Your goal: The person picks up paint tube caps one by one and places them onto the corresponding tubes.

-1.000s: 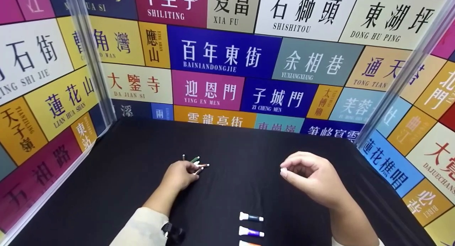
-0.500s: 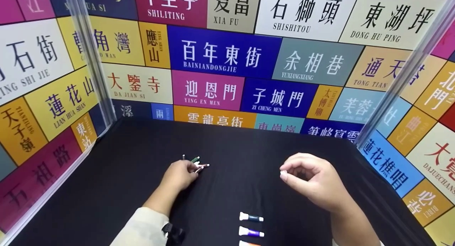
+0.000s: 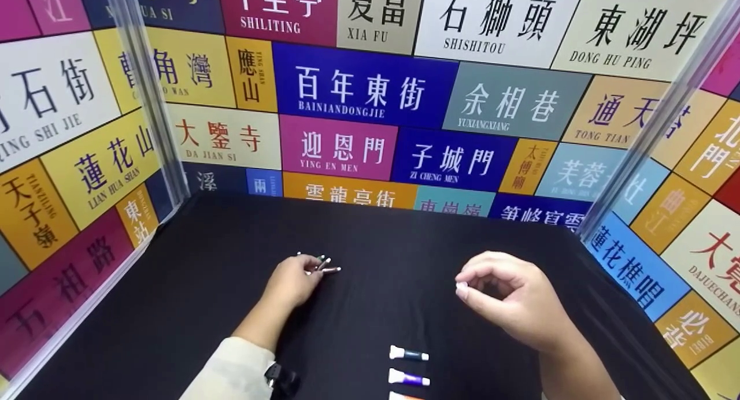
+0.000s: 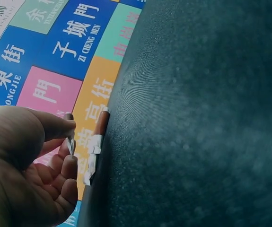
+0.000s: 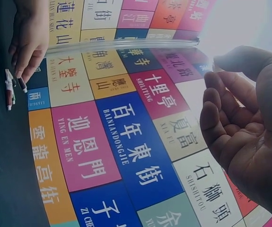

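Observation:
In the head view my left hand (image 3: 291,280) is at the table's left-middle, pinching a small paint tube (image 3: 324,265) between thumb and fingers. The left wrist view shows this tube (image 4: 71,144) nearly end-on, so its colour is unclear. Just beyond it lies a brown-red paint tube (image 4: 101,124) with a white cap and crimped end. Other tubes beneath the hand are mostly hidden. My right hand (image 3: 511,296) is above the table on the right, thumb and index finger curled together around a small white thing (image 3: 461,285), mostly hidden by the fingertips.
Near the front of the black-covered table (image 3: 376,307) lie a dark paint tube (image 3: 409,353), a purple one (image 3: 409,378) and an orange one (image 3: 406,396), cut off by the frame. Panels with coloured lettering (image 3: 364,88) enclose the back and sides.
The tube pinched in my left hand has come up and turned, its white cap now higher among the tubes. My right hand has sunk slightly, fingers still together.

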{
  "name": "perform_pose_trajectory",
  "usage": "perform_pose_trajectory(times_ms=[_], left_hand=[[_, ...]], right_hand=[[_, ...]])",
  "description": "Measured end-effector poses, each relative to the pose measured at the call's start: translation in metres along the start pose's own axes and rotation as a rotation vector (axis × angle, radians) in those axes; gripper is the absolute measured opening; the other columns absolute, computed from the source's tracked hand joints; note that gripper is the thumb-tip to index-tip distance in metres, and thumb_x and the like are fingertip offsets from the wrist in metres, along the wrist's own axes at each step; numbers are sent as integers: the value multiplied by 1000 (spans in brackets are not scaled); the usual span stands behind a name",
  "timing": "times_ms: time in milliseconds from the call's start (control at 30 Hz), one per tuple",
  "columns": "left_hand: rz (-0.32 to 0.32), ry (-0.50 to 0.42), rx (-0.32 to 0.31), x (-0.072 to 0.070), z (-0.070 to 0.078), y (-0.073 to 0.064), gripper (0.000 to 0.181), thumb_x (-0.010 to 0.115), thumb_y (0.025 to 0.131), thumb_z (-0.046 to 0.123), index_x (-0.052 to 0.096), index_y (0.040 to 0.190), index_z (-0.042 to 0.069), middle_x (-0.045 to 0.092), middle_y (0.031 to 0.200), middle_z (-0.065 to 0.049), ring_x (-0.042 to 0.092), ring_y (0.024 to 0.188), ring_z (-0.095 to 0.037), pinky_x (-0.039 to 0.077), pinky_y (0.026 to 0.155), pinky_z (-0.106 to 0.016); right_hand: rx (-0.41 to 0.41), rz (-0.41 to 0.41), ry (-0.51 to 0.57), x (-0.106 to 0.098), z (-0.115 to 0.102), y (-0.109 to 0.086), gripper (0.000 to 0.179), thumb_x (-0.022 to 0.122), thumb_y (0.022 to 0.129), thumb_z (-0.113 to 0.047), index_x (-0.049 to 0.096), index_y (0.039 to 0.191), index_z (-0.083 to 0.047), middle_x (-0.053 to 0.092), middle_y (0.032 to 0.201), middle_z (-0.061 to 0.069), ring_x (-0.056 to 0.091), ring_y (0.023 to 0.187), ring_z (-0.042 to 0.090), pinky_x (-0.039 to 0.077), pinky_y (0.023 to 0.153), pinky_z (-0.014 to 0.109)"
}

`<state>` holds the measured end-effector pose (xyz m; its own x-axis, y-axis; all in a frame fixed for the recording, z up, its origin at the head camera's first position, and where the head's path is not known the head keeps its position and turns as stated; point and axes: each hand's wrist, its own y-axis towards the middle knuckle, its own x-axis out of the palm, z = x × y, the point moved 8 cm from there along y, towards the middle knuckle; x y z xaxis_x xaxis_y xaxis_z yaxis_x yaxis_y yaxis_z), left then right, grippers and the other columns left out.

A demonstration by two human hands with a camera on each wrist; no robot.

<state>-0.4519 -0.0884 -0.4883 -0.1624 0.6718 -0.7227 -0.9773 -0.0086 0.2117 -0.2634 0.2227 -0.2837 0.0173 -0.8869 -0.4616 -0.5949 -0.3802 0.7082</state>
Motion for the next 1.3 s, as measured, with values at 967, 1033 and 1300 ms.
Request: perform_pose_trajectory(times_ms=[967, 1033, 1300], left_hand=[[92, -89, 265, -29, 99, -33, 16, 69, 90, 20, 74, 105, 21, 71, 101, 3, 66, 93, -15, 53, 87, -35], [98, -96, 280, -32, 107, -37, 16, 69, 89, 20, 74, 105, 22, 71, 101, 4, 66, 93, -15, 54, 86, -34], [121, -88, 299, -39, 122, -50, 17, 70, 90, 25, 73, 106, 30, 70, 103, 11, 65, 96, -7, 51, 86, -36]], right_hand=[[-223, 53, 278, -6, -32, -5, 36, 65, 62, 34, 68, 88, 9, 66, 87, 15, 61, 80, 19, 55, 71, 22], [-232, 54, 285, -6, -31, -5, 36, 65, 61, 34, 67, 87, 10, 66, 87, 16, 62, 81, 20, 56, 72, 22], [-253, 60, 323, -8, -29, -8, 36, 64, 59, 36, 65, 87, 12, 67, 89, 17, 64, 84, 22, 57, 75, 23]])
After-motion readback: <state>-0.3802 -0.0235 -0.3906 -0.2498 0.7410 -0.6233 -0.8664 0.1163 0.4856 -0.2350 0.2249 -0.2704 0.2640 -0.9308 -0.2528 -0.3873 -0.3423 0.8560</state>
